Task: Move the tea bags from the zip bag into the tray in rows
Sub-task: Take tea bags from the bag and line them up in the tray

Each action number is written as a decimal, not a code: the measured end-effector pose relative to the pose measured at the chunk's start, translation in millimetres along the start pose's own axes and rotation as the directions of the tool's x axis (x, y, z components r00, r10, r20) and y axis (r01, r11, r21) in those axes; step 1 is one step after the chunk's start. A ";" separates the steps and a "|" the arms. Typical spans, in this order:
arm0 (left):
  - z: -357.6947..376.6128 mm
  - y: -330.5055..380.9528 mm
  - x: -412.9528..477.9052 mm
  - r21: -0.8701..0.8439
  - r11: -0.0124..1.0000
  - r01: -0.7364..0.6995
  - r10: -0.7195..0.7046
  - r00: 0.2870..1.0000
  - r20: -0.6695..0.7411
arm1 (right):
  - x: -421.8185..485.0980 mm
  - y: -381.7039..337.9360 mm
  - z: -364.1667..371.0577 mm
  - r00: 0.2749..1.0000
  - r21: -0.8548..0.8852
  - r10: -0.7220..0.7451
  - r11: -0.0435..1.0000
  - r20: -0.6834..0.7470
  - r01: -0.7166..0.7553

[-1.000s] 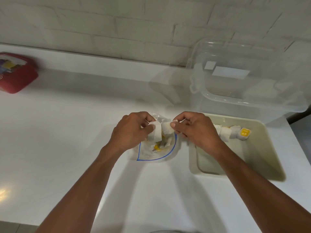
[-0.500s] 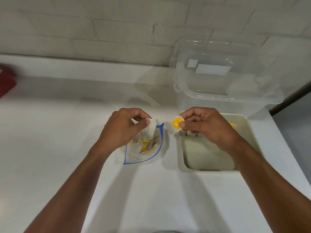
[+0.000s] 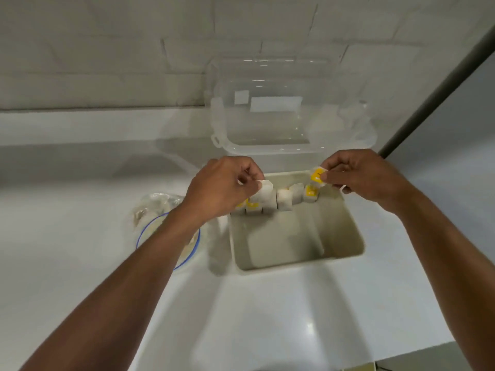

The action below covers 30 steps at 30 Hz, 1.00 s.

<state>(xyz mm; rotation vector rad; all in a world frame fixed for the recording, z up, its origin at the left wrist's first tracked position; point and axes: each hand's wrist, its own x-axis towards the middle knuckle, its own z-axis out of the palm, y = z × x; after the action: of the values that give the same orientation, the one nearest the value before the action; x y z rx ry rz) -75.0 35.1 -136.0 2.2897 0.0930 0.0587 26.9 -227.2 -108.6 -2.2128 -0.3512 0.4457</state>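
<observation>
Beige plastic tray (image 3: 294,263) is getting two more. Both hands are now hovering over its far-side row of tea bags (image 3: 284,202), having swung right from the clear blue-edged zip bag (image 3: 158,210). The left hand (image 3: 222,188) is pinching a white tea bag (image 3: 264,189), and the right hand (image 3: 367,175) is pinching a yellow-tagged tea bag (image 3: 317,175).

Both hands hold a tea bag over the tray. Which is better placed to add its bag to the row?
Probably the right hand: its yellow-tagged tea bag hangs at the open right end of the row. The white tea bag in the left hand hangs over filled spots.
</observation>
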 end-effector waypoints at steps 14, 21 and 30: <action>130.5 15.8 66.9 0.306 0.946 0.109 -0.120 0.993 0.020 | 31.1 67.1 27.7 0.977 -0.860 -0.212 0.493 0.027 0.131; 136.1 15.9 78.7 0.303 0.941 0.154 -0.185 0.980 0.076 | 33.3 70.8 25.2 0.965 -0.882 -0.228 0.418 0.132 0.219; 144.7 11.6 82.9 0.490 0.872 0.003 -0.012 1.000 0.015 | 47.6 69.5 36.5 0.965 -0.972 -0.249 0.192 0.084 0.135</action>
<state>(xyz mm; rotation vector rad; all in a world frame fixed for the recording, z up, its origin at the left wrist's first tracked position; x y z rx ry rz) 18.6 -73.6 -221.8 2.8001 0.1178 0.0106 60.9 -226.3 -193.9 -3.3604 -1.1175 -0.1535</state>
